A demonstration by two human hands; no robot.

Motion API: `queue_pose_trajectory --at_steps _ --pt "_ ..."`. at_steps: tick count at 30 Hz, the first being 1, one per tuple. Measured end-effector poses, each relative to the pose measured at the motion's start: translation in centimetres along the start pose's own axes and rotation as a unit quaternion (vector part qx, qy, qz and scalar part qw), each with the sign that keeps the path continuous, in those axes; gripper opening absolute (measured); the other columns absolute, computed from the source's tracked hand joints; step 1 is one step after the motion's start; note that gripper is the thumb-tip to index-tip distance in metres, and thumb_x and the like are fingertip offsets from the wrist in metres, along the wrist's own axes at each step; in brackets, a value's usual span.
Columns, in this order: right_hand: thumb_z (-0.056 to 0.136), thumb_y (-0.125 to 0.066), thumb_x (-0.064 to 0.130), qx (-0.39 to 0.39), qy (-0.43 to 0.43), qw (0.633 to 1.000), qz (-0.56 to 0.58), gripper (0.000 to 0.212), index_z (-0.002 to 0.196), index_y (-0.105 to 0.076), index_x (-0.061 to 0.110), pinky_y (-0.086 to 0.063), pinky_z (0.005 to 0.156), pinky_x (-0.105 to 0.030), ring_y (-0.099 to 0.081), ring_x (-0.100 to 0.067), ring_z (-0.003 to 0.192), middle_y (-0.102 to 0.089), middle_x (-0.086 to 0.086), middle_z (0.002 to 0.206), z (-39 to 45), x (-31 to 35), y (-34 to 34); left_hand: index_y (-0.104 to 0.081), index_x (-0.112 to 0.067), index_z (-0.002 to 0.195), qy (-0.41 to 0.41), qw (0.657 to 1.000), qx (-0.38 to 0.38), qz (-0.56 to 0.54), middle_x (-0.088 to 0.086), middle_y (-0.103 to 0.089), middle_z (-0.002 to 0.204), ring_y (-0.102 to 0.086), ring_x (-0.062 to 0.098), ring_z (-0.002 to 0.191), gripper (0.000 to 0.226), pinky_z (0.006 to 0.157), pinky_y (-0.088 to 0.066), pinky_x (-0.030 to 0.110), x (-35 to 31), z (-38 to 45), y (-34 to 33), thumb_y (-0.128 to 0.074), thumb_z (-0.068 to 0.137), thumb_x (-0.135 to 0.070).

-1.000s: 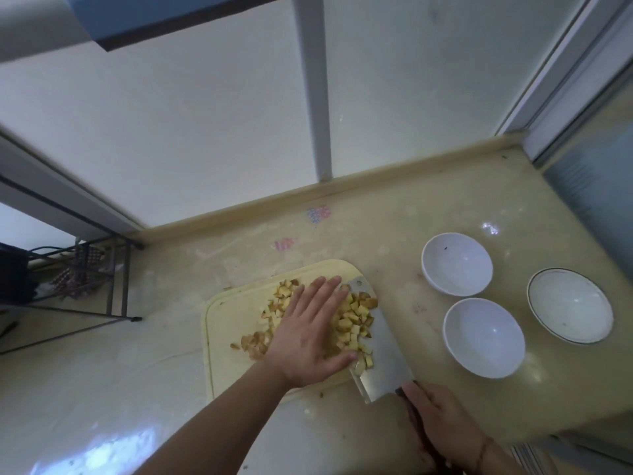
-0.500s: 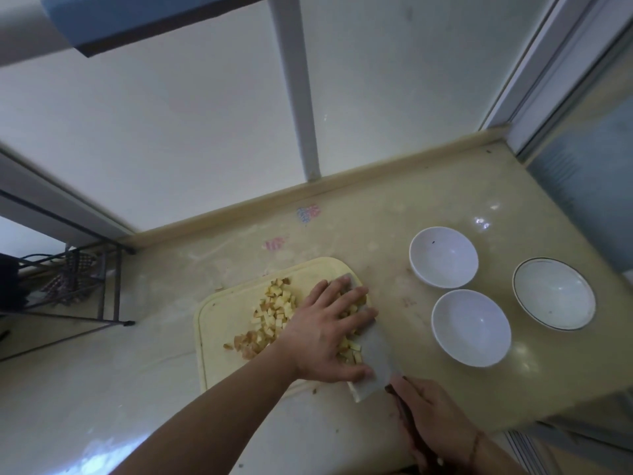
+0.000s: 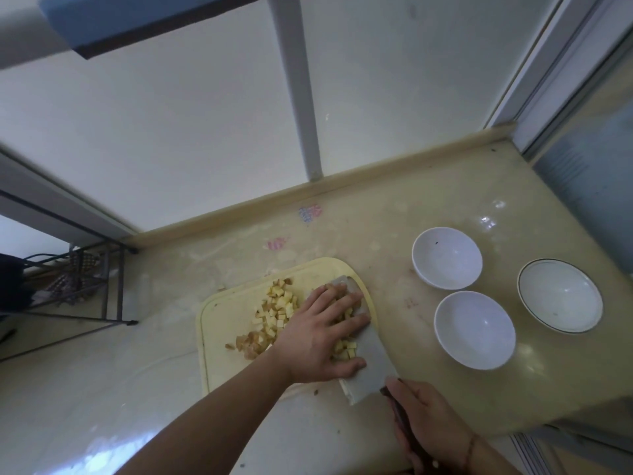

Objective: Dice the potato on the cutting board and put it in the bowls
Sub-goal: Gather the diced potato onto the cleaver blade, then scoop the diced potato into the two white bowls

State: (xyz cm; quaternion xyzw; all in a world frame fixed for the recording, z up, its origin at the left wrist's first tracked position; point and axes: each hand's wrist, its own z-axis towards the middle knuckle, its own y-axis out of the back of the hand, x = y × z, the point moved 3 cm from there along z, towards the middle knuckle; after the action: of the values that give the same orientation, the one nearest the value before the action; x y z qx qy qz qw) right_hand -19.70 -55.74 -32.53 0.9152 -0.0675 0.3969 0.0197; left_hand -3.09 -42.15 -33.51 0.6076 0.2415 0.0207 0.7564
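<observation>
- beige marble countertop (image 3: 394, 217), glossy, stained
- yellow cutting board (image 3: 226, 323) lying flat near front edge
- three white bowls right of board: back bowl (image 3: 447, 257), front bowl (image 3: 474, 329), dark-rimmed bowl (image 3: 560, 294)

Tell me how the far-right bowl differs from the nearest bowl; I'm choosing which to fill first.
The far-right bowl has a dark line round its rim; the nearest bowl is plain white. The far-right bowl looks wider and shallower, while the nearest bowl looks deeper. The far-right bowl lies farther from the cutting board, the nearest bowl closer to it. Both are white, upright and hold no potato.
</observation>
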Motion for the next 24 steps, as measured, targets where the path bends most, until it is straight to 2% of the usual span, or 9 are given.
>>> queue_pose_trajectory --at_steps 3,8,16,21,24 --pt "0.107 -0.042 0.026 0.006 -0.009 1.0 0.007 0.06 0.048 -0.047 0.017 -0.03 0.033 -0.024 -0.042 -0.022 0.024 -0.05 -0.015 0.039 0.23 -0.04 -0.1 -0.054 -0.026 0.141 0.008 1.0 0.021 -0.008 0.005 -0.044 0.154 -0.029 0.029 0.148 0.071 0.121 -0.023 0.05 0.24 -0.02 0.17 -0.058 0.085 -0.07" --pt "0.107 -0.042 0.027 0.012 -0.015 1.0 0.009 0.056 0.053 -0.048 0.012 -0.03 0.032 -0.019 -0.043 -0.021 0.024 -0.05 -0.017 0.041 0.43 0.07 -0.1 -0.048 -0.027 0.145 0.024 0.998 0.049 -0.009 0.003 -0.04 0.157 -0.024 0.028 0.15 0.08 0.123 -0.006 0.043 0.28 -0.14 0.37 -0.056 0.082 -0.076" --pt "0.107 -0.042 0.027 0.012 -0.022 1.0 -0.002 0.056 0.054 -0.049 0.011 -0.033 0.032 -0.02 -0.044 -0.021 0.025 -0.052 -0.018 0.042 0.29 0.49 -0.3 -0.056 -0.028 0.139 0.027 0.999 0.045 -0.001 0.004 -0.045 0.152 -0.034 0.031 0.144 0.073 0.12 -0.026 0.051 0.33 -0.09 0.1 -0.063 0.081 -0.071" --pt "0.107 -0.041 0.027 0.015 -0.03 0.999 0.003 0.052 0.059 -0.048 0.008 -0.032 0.032 -0.018 -0.042 -0.021 0.024 -0.05 -0.018 0.041 0.43 0.34 -0.39 -0.054 -0.029 0.14 0.037 0.998 0.056 0.013 0.003 -0.042 0.154 -0.031 0.031 0.146 0.07 0.118 -0.02 0.064 0.54 -0.23 -0.05 -0.058 0.083 -0.071" --pt "0.107 -0.042 0.027 0.016 -0.025 1.0 0.002 0.054 0.057 -0.049 0.01 -0.032 0.032 -0.019 -0.043 -0.021 0.024 -0.05 -0.02 0.042 0.44 0.48 -0.4 -0.054 -0.029 0.14 0.037 0.997 0.061 0.012 0.003 -0.042 0.154 -0.031 0.031 0.146 0.07 0.115 -0.024 0.066 0.6 -0.24 -0.03 -0.058 0.084 -0.07"
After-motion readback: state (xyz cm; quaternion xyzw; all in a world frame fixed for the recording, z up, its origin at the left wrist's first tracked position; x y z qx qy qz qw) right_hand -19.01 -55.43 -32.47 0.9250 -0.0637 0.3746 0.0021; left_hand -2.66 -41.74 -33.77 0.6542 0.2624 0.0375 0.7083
